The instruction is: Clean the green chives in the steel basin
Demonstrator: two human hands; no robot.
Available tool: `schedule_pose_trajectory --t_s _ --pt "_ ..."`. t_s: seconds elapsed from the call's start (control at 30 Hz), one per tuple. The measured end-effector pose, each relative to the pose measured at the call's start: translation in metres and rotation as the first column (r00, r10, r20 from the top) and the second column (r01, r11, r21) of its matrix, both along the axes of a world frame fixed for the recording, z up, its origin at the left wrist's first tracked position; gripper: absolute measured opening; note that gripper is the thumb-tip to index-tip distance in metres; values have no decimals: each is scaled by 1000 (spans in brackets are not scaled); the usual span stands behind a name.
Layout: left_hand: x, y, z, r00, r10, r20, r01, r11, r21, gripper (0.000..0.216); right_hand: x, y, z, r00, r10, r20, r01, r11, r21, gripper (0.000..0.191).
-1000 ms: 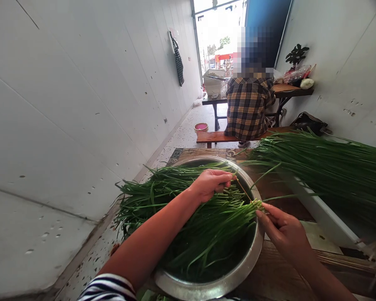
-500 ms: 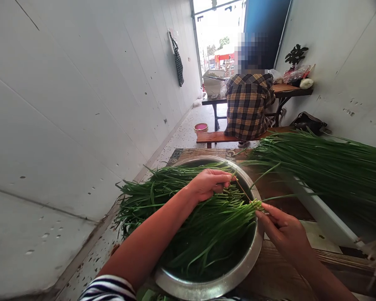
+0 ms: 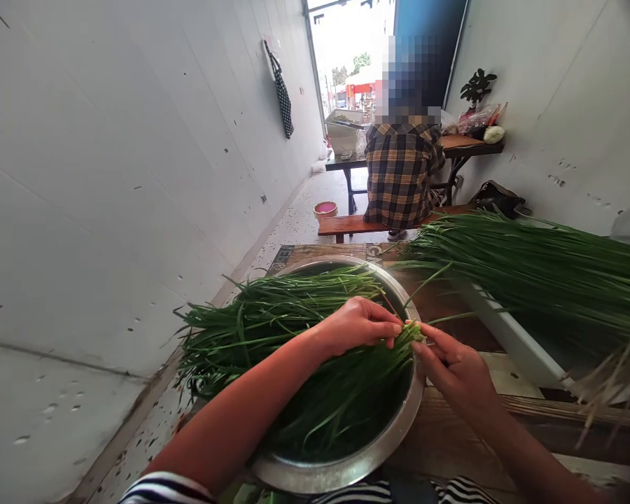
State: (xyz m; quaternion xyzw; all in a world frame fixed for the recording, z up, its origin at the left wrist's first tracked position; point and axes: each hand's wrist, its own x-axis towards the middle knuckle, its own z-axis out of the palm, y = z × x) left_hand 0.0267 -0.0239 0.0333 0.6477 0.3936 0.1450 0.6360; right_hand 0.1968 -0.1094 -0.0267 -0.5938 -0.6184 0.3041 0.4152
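Note:
A bundle of garlic chives lies with its pale cut ends over the right side of a wide metal basin. My right hand pinches those ends between thumb and fingers. Close against them, my left hand has its thumb and fingertips closed at the same stems. A thin brownish strand runs from near the fingertips up to the left. More chives fill the basin's far side, their leaf tips hanging over its left rim.
A large heap of chives rests in a white tray to the right. Ahead, a person in a plaid shirt sits on a wooden bench at a table. A pink-filled bucket stands on the floor.
My left hand has come down and right from the strand above to the chive ends, meeting my right hand. The whole view has shifted slightly.

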Motion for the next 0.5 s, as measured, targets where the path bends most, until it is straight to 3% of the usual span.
schedule_pose_trajectory --t_s 0.1,0.17,0.23,0.3,0.37,0.5 --pt "-8 11 -3 993 89 -76 -64 956 286 25 2 0 -6 998 18 -59 -19 1000 -15 41" --pt "-15 24 -11 970 215 -109 -128 843 523 22 3 -1 -8 997 6 -72 -8 1000 -29 40" --pt "-21 34 -17 938 301 -172 -105 720 686 16 4 -1 -7 998 -7 -64 5 999 -33 40" --pt "-25 34 -18 915 274 -296 21 699 715 12 3 -1 -3 997 0 -78 -3 999 -40 40" --pt "-27 23 -12 901 147 -409 171 744 646 10 3 -1 -1 992 -2 -125 -5 998 -56 40" --pt "-33 -13 2 893 -117 -434 356 774 524 11 4 3 -5 982 -72 -175 53 992 -111 40"
